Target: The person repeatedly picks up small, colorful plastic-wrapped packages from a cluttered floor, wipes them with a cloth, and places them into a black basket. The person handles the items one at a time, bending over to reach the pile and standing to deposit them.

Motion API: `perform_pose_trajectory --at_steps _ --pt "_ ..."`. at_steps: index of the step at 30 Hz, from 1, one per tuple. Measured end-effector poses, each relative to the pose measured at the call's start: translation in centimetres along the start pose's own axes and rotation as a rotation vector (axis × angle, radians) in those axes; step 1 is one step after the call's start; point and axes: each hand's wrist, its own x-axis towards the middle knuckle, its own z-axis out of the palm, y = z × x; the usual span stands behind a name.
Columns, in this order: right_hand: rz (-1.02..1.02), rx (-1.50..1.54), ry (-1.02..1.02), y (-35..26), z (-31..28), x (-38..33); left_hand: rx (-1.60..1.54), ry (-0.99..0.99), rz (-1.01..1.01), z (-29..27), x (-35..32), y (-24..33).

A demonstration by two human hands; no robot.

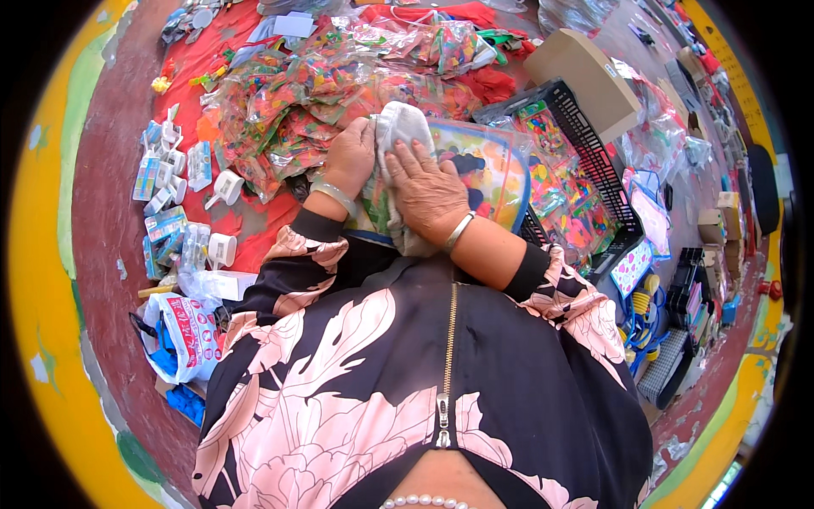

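Note:
A pale grey cloth (403, 124) lies bunched lengthwise over a flat, clear-wrapped package (496, 165) with a bright multicoloured print and a blue edge. My right hand (426, 197) presses the cloth against the package, its fingers bent slightly over the folds. At the package's left edge, my left hand (350, 159) is closed, its thumb side against the cloth; its fingertips are hidden. The package is close in front of my body, and its lower part is partly covered by the cloth and my right wrist.
Clear bags of colourful small pieces (288, 93) are heaped ahead on a red sheet (254, 246). A black crate (593, 161) with more bags stands at right, a cardboard box (585, 81) behind it. White plastic items (225, 188) and a white bag (191, 335) are at left.

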Motion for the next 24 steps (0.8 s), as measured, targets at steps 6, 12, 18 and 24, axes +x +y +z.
perform_pose_trajectory --at_steps 6,12,18,24 --pt "0.161 -0.135 -0.022 3.9 -2.1 -2.3 0.011 -0.013 -0.043 -0.1 -0.4 0.8" --pt "0.278 0.042 0.132 9.1 -3.6 -5.1 0.011 0.019 -0.016 -0.1 -0.4 -0.1" --pt "0.791 0.573 0.172 18.3 -1.0 -12.1 0.01 0.011 -0.013 -0.2 -0.1 0.3" --pt "0.708 0.827 0.192 20.8 -8.6 -9.1 -0.027 -0.106 0.021 -1.4 0.7 0.2"
